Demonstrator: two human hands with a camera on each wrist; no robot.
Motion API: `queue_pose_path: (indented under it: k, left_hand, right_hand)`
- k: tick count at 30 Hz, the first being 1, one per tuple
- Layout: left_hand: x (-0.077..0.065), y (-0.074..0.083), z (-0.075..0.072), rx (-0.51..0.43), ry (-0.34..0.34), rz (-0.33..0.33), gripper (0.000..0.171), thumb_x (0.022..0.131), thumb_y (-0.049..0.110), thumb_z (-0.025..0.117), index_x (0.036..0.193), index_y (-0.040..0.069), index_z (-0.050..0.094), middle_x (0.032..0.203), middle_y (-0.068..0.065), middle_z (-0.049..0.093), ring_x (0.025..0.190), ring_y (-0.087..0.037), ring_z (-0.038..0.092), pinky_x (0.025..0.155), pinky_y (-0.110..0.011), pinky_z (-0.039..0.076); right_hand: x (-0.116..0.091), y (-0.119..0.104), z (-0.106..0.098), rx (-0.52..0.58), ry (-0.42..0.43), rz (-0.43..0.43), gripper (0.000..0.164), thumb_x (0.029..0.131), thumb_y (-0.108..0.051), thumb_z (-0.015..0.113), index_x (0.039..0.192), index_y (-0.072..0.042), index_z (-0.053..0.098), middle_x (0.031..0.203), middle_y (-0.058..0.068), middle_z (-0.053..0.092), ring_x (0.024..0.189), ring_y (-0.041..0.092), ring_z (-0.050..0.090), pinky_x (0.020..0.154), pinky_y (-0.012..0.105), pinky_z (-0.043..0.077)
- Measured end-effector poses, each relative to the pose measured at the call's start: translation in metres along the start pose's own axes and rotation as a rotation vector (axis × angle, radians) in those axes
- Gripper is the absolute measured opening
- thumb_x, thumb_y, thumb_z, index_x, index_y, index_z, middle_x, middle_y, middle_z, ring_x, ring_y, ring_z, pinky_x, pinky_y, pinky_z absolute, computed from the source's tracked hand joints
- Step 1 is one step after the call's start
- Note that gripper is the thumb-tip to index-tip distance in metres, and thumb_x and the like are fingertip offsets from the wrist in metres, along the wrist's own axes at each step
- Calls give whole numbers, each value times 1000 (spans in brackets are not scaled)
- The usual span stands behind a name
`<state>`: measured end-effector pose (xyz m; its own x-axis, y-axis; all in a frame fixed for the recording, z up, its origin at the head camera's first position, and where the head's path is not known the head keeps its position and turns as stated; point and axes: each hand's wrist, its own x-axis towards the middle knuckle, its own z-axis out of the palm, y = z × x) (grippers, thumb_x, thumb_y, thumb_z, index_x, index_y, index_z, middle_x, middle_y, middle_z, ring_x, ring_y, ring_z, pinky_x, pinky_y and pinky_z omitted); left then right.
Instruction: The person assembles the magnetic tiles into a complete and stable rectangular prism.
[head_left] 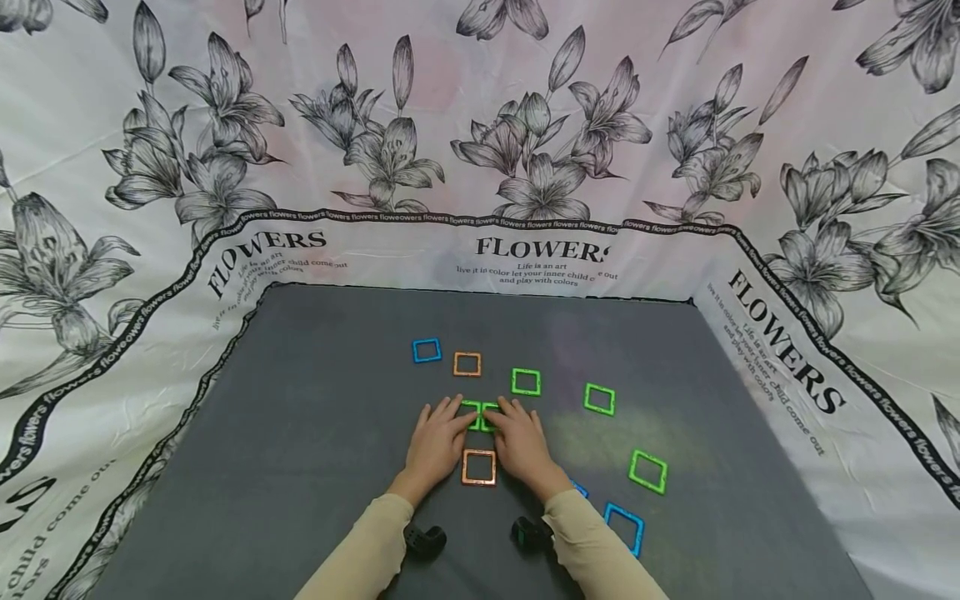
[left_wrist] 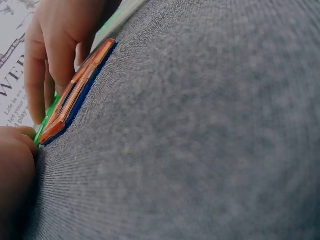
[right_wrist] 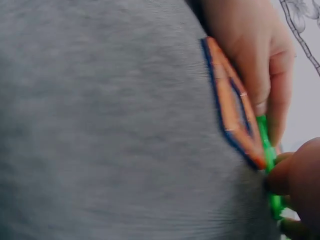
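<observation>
In the head view, two green square frame tiles lie side by side between the hands with their inner edges close together. My left hand (head_left: 437, 437) pinches the left green tile (head_left: 471, 403) between thumb and fingers. The right green tile (head_left: 491, 405) is pinched likewise by my right hand (head_left: 522, 442). Fingertips cover part of both tiles. Just nearer to me, between the wrists, lies an orange square frame tile (head_left: 478, 482). Both wrist views show a blue layer under this orange tile (right_wrist: 225, 95), and its far edge close to the green ones.
Beyond the hands are a blue tile (head_left: 427, 359), an orange tile (head_left: 467, 374) and a green tile (head_left: 527, 393). More green tiles and a blue tile (head_left: 637, 540) lie to the right; another blue tile (head_left: 581, 490) is partly behind the right forearm. Flower-printed cloth surrounds the grey table (head_left: 315, 400).
</observation>
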<state>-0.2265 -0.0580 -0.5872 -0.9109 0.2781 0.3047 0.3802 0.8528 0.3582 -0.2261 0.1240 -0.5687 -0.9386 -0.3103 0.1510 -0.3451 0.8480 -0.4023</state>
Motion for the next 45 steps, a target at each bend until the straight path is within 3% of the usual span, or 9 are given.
queue_pose_path:
  k: [11, 18, 22, 25, 30, 34, 39, 45]
  left_hand:
    - [3, 4, 3, -4, 11, 22, 30, 99, 23, 66, 129, 23, 73, 148, -8, 60, 138, -31, 56, 115, -60, 38]
    - [4, 7, 7, -21, 28, 51, 29, 97, 21, 69, 125, 22, 75, 145, -10, 62, 136, -32, 57, 113, -61, 40]
    - [6, 6, 8, -76, 34, 80, 27, 95, 16, 70, 121, 18, 77, 142, -13, 64, 133, -36, 59, 110, -64, 42]
    - [12, 2, 3, -173, 19, 91, 26, 95, 13, 68, 120, 12, 77, 138, -17, 65, 129, -39, 61, 107, -64, 44]
    - [37, -15, -11, -271, 0, -7, 29, 97, 11, 63, 124, 7, 73, 136, -21, 65, 125, -42, 62, 102, -63, 47]
    - [63, -36, -20, -208, 6, -123, 33, 96, 8, 62, 128, 6, 70, 139, -23, 62, 125, -43, 60, 102, -62, 49]
    - [90, -59, -33, -111, -69, -232, 40, 97, 10, 60, 137, 5, 63, 146, -27, 53, 130, -48, 54, 105, -62, 47]
    - [107, -78, -41, 6, -179, -262, 47, 100, 14, 57, 147, 7, 54, 154, -28, 42, 136, -50, 47, 104, -65, 45]
  right_hand:
    - [4, 3, -16, -63, -51, -7, 41, 93, 3, 64, 130, -11, 70, 146, 22, 57, 136, 48, 53, 105, 73, 41]
    - [1, 7, -17, -94, -39, -15, 40, 92, 2, 65, 129, -12, 71, 144, 22, 59, 133, 48, 55, 102, 72, 44]
    - [0, 9, -18, -106, -37, -26, 40, 91, 3, 65, 127, -12, 72, 142, 23, 61, 130, 48, 58, 100, 72, 46]
    - [0, 9, -20, -101, -47, -28, 39, 91, 3, 65, 127, -11, 72, 142, 23, 61, 130, 49, 58, 100, 72, 46]
    - [2, 8, -22, -93, -69, -26, 41, 91, 5, 62, 127, -10, 72, 142, 23, 60, 130, 49, 57, 100, 71, 46]
    - [3, 5, -22, -84, -88, -39, 43, 91, 7, 58, 128, -10, 71, 142, 23, 60, 131, 48, 57, 100, 70, 47]
    - [6, 1, -20, -89, -91, -56, 44, 91, 7, 56, 128, -10, 71, 142, 23, 60, 130, 48, 58, 99, 70, 47]
    - [10, -3, -23, -96, -88, -77, 40, 95, 4, 57, 130, -10, 70, 143, 22, 60, 131, 47, 57, 100, 69, 48]
